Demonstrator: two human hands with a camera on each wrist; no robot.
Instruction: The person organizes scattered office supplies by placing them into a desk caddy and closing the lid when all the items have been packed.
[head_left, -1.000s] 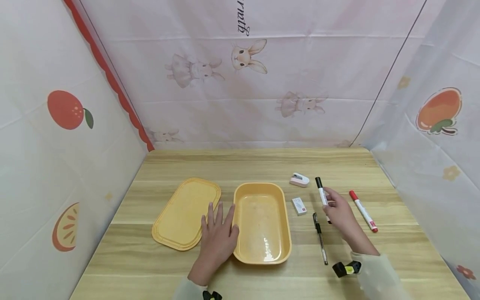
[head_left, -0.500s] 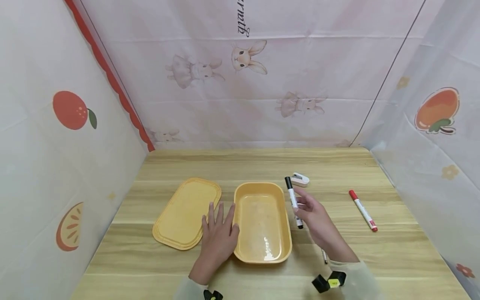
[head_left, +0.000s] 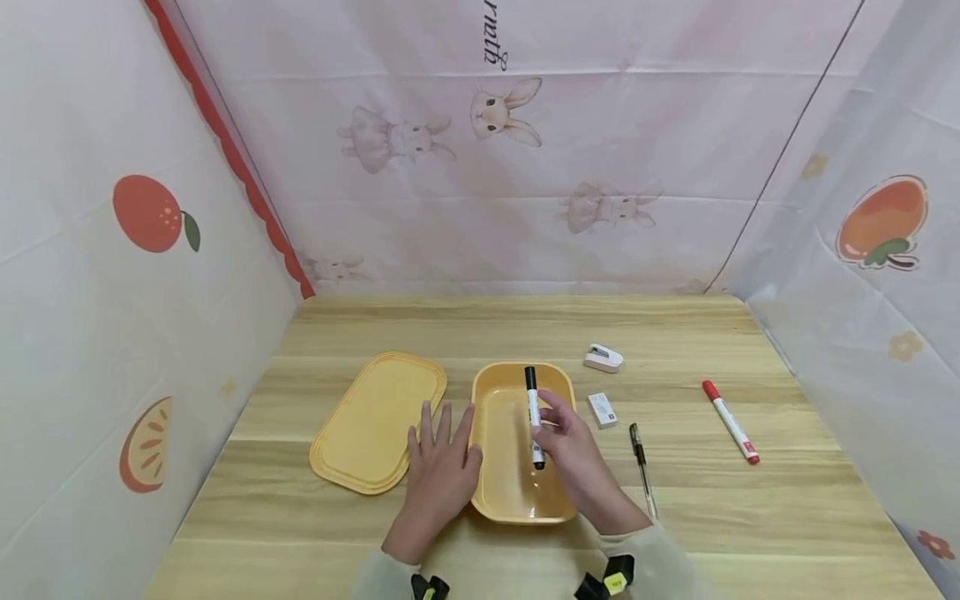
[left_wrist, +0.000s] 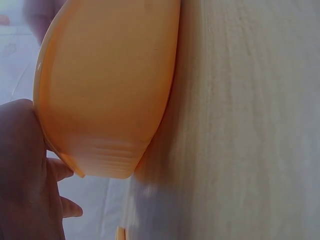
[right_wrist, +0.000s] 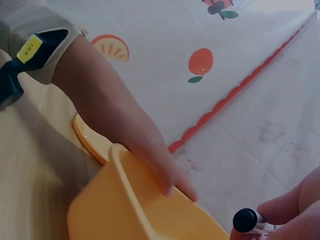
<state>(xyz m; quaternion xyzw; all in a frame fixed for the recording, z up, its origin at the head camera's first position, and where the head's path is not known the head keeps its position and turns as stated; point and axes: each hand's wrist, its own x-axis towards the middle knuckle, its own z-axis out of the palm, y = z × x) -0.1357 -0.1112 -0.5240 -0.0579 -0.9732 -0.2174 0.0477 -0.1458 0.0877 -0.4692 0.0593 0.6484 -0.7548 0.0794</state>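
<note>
My right hand (head_left: 572, 446) pinches a white marker with black ends (head_left: 534, 417) over the yellow plastic box (head_left: 480, 467). In the right wrist view the marker's black end (right_wrist: 245, 220) shows beside my thumb. My left hand (head_left: 441, 475) has its fingers spread and touches the box's left rim; the left wrist view shows that hand (left_wrist: 30, 170) against the box's side (left_wrist: 105, 90). Left of it lies the flat yellow lid (head_left: 375, 417), close by the fingers.
Right of the box lie a small white box (head_left: 602, 410), a white and pink pencil sharpener (head_left: 603, 358), a black-capped clear pen (head_left: 642, 467) and a red-capped white marker (head_left: 731, 422). Printed cloth walls (head_left: 450, 250) border the wooden table (head_left: 375, 325) at the back and sides.
My right hand has carried the black-ended marker left from beside the pen to above the box. My left hand has stayed at the box's rim.
</note>
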